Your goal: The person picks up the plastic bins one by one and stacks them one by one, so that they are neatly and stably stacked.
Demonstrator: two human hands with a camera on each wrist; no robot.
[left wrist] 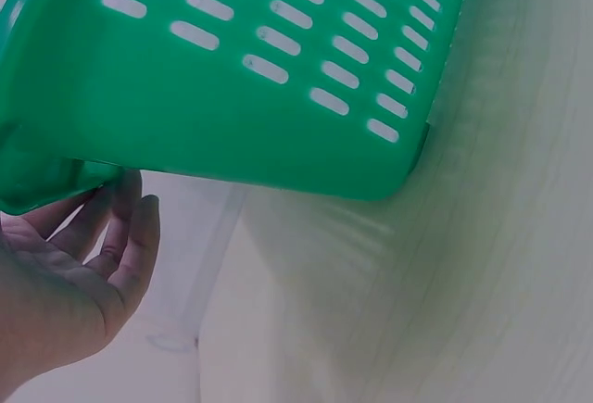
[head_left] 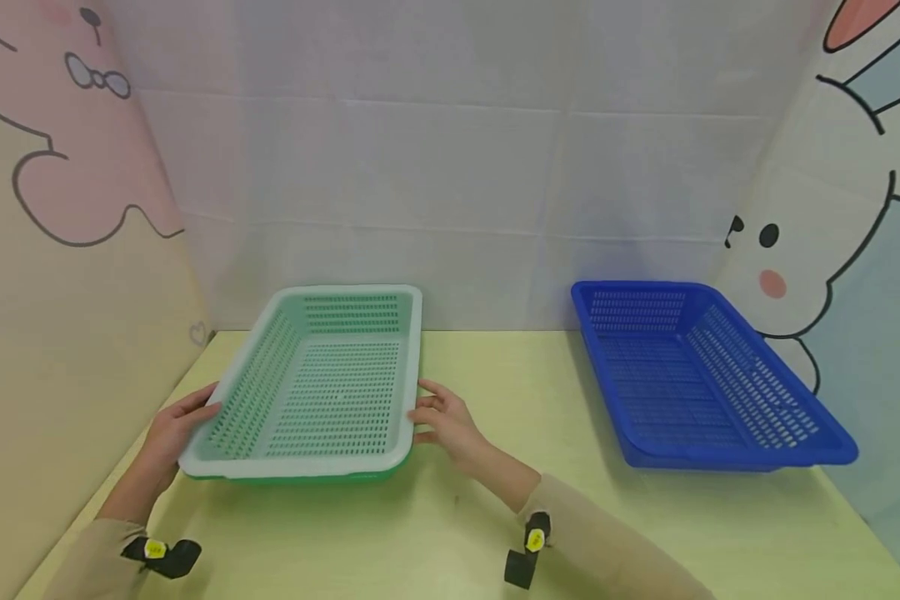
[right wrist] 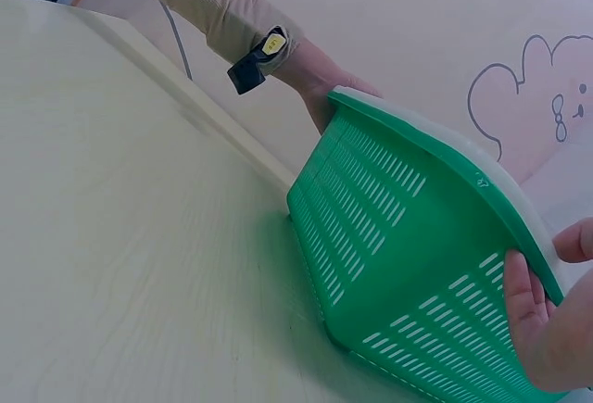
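Observation:
A whitish plastic basket [head_left: 337, 400] with a slotted base and sides sits nested inside a green basket [right wrist: 389, 227], whose edge shows beneath the white rim. My left hand [head_left: 176, 429] holds the left rim, thumb on top; in the left wrist view its fingers [left wrist: 139, 245] curl up under the green lip. On the right side, my right hand [head_left: 450, 425] grips the rims between thumb and fingers, as the right wrist view also shows. The green basket's underside is close to the table; whether it touches all along cannot be told.
A blue slotted basket [head_left: 675, 383] stands at the right of the pale yellow table [head_left: 510, 400]. White cloth [head_left: 450, 167] hangs behind the table, and panels with cartoon animals flank it left and right. The left panel is close beside my left hand.

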